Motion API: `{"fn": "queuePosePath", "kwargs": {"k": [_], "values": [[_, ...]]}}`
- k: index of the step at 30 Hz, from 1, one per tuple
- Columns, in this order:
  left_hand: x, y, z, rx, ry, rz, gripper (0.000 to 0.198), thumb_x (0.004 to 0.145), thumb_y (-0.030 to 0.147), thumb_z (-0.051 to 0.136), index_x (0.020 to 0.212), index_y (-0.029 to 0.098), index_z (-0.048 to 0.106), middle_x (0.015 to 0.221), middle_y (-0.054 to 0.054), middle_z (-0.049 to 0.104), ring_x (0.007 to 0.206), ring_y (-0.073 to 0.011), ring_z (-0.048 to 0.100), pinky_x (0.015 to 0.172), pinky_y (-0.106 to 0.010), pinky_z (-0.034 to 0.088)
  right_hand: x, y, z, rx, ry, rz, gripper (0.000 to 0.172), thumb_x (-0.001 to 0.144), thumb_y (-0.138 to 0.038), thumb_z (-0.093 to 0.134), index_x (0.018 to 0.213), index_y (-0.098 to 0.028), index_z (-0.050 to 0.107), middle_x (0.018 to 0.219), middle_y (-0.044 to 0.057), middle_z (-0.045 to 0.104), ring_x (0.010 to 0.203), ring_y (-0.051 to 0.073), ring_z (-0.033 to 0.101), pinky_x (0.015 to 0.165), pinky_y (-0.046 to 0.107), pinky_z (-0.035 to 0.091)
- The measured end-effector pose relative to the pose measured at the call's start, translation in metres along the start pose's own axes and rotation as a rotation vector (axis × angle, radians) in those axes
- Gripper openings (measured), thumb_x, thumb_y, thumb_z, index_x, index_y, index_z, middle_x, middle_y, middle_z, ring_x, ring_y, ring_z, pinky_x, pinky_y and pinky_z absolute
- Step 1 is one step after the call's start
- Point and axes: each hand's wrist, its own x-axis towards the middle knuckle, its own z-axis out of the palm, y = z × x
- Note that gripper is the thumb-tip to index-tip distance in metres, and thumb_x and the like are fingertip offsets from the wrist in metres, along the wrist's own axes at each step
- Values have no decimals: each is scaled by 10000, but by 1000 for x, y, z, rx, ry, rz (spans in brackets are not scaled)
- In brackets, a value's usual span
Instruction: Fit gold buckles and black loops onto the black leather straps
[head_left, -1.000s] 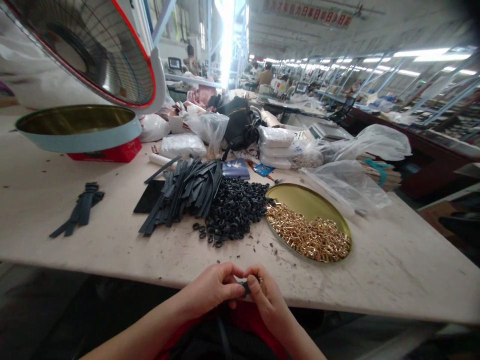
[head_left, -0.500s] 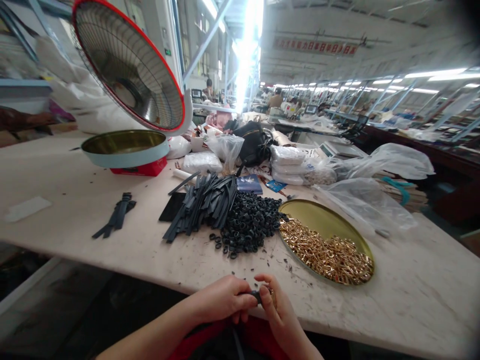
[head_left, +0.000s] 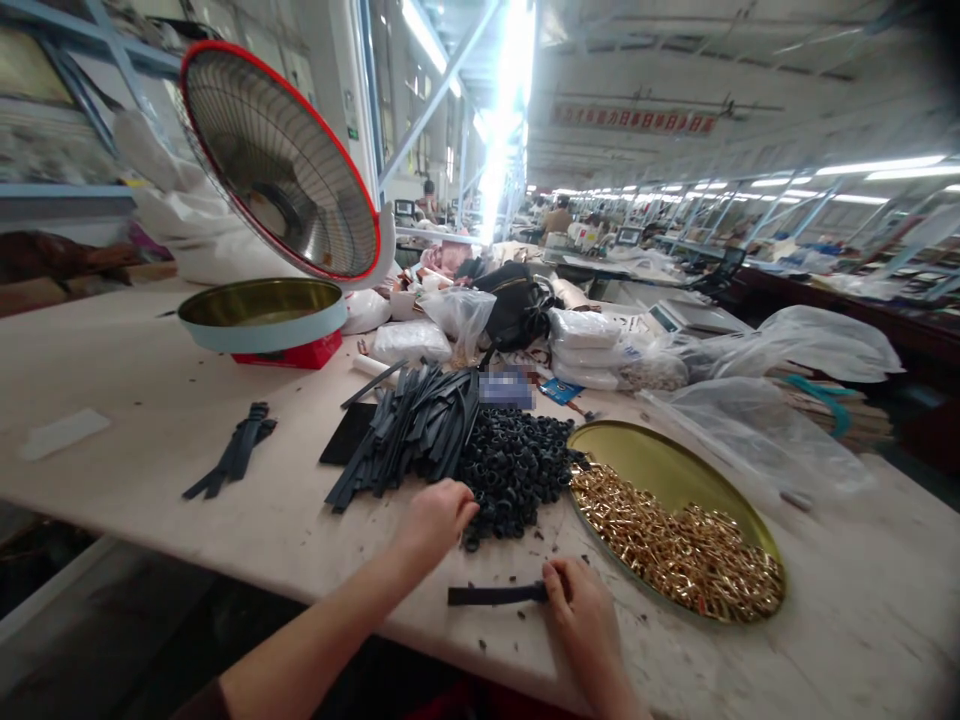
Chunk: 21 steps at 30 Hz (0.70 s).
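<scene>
My right hand (head_left: 581,605) pinches one end of a black strap (head_left: 495,595), which points left just above the table's front edge. At the near left side of a heap of small black loops (head_left: 517,465), my left hand (head_left: 439,520) has its fingers pinched together; anything between them is hidden. Behind that hand lies a pile of flat black straps (head_left: 420,425). Gold-coloured metal buckles or clasps (head_left: 675,540) fill the near part of a round gold tray (head_left: 637,445), right of the loops.
A smaller bundle of black straps (head_left: 238,450) lies to the left. Behind it are a pale-blue-sided round tin (head_left: 262,335) and a red-rimmed heater (head_left: 281,165). Clear plastic bags (head_left: 757,430), a black bag (head_left: 517,305) and white packets (head_left: 585,345) crowd the back.
My hands have parted from their place together at the table edge. The left has moved forward to the loops; the right now holds the strap a little farther over the table.
</scene>
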Motion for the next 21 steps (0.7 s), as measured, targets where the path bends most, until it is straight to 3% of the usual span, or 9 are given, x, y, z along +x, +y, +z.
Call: {"fn": "queuePosePath", "kwargs": {"k": [4, 8, 11, 14, 17, 19, 21], "values": [[40, -30, -22, 175, 173, -154, 259, 862, 269, 360, 966, 138, 558, 979, -130, 572, 932, -240, 516, 815, -347, 333, 6, 10, 2, -103, 6, -48, 206, 831, -391, 439, 825, -228, 565, 859, 77, 608, 825, 258, 524, 739, 385, 352], [61, -39, -16, 262, 224, -199, 205, 802, 291, 476, 849, 119, 577, 870, -133, 589, 876, -275, 542, 765, -363, 348, 4, 11, 2, -92, -15, -31, 203, 843, -377, 423, 852, -224, 556, 874, 79, 605, 842, 257, 526, 750, 387, 359], [64, -36, -13, 266, 267, -201, 150, 785, 265, 491, 773, 140, 573, 791, -93, 592, 807, -236, 569, 726, -326, 371, 4, 9, 0, -95, -7, -30, 194, 845, -366, 420, 836, -225, 552, 864, 73, 602, 830, 250, 528, 749, 383, 359], [52, -26, -26, 237, 343, -187, 153, 809, 259, 441, 778, 155, 549, 816, -69, 584, 798, -190, 568, 725, -286, 394, 4, 4, -2, -88, 18, -30, 185, 846, -349, 423, 821, -220, 553, 842, 66, 602, 812, 239, 532, 743, 372, 364], [26, -12, -52, 108, 486, -128, 175, 834, 280, 394, 885, 158, 509, 970, -69, 565, 877, -154, 545, 780, -247, 405, 2, 4, -3, -43, 67, -25, 193, 845, -340, 424, 823, -205, 560, 816, 61, 602, 788, 225, 539, 726, 355, 382], [5, -1, -67, -213, 653, -41, 191, 806, 301, 452, 936, 166, 488, 1022, -58, 567, 874, -143, 549, 786, -250, 419, 2, 6, -2, -10, 117, -14, 207, 845, -337, 410, 848, -192, 558, 813, 63, 603, 771, 213, 546, 703, 339, 407], [-13, 7, -73, -578, 658, 4, 185, 780, 323, 495, 880, 169, 470, 916, -37, 602, 787, -132, 572, 718, -250, 445, 4, 9, -3, -4, 161, -7, 221, 843, -324, 392, 882, -176, 551, 839, 74, 605, 781, 206, 553, 698, 329, 427]]}}
